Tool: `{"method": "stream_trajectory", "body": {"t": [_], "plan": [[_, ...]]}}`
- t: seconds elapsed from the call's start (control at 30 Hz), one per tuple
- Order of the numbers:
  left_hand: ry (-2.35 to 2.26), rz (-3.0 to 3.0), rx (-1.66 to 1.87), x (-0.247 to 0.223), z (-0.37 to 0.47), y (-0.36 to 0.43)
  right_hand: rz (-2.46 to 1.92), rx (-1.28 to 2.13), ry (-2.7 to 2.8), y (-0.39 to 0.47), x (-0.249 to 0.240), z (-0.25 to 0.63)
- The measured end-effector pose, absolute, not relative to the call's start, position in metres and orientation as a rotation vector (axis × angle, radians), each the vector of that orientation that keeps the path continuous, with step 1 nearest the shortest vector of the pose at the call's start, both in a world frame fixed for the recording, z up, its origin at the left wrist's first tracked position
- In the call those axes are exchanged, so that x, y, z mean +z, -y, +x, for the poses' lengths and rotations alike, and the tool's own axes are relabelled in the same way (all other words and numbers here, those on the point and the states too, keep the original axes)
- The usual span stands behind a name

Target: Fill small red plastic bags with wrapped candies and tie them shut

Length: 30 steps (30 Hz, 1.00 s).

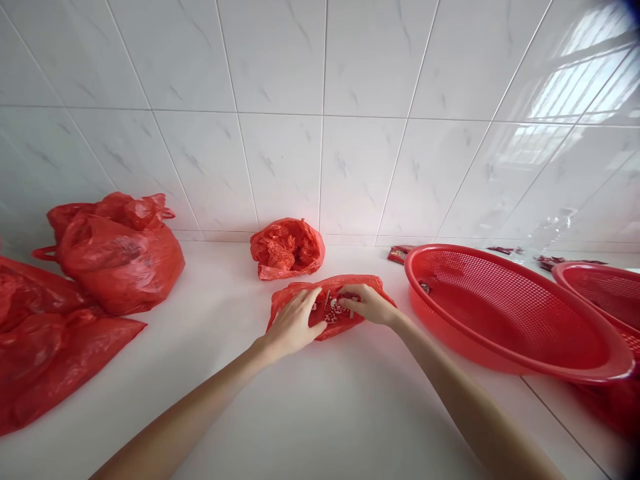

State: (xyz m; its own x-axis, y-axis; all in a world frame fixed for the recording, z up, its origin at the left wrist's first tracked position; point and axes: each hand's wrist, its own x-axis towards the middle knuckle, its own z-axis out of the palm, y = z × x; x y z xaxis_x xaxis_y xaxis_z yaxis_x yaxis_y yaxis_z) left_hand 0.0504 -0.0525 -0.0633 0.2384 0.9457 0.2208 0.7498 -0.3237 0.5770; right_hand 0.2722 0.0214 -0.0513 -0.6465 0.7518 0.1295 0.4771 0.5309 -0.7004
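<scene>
An opened red plastic bag (290, 291) lies low on the white counter in front of me. Inside it show several small packets or pieces (334, 308) with white and dark markings, too small to name. My left hand (294, 325) rests at the bag's left side, fingers stretched and thumb apart, touching the plastic. On the other side my right hand (369, 304) reaches in over the pieces with bent fingers. Whatever its fingertips hold is hidden. Just behind stands a second red bag (287, 250), crumpled, with its mouth gaping.
At right a large red plastic colander (500, 313) holds one small dark item (425, 287); another red colander (600, 287) is beyond it. Small red packets (400, 253) and a clear bottle (550, 230) lie by the tiled wall. Full red bags (120, 260) occupy the left.
</scene>
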Motion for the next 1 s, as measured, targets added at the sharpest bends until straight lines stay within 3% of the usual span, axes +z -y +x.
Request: {"method": "stream_trajectory", "body": {"t": [0.13, 0.43, 1.0], "plan": [[-1.334, 1.909, 1.013, -0.07, 0.06, 0.049, -0.901, 1.226, 2.106, -0.01, -0.062, 0.271], [-1.156, 1.481, 1.188, -0.093, 0.061, 0.036, -0.783, 1.571, 1.592, 0.01, -0.086, 0.265], [-1.161, 1.4, 1.275, -0.093, 0.063, 0.041, -0.761, 1.628, 1.398, 0.017, -0.09, 0.26]]}}
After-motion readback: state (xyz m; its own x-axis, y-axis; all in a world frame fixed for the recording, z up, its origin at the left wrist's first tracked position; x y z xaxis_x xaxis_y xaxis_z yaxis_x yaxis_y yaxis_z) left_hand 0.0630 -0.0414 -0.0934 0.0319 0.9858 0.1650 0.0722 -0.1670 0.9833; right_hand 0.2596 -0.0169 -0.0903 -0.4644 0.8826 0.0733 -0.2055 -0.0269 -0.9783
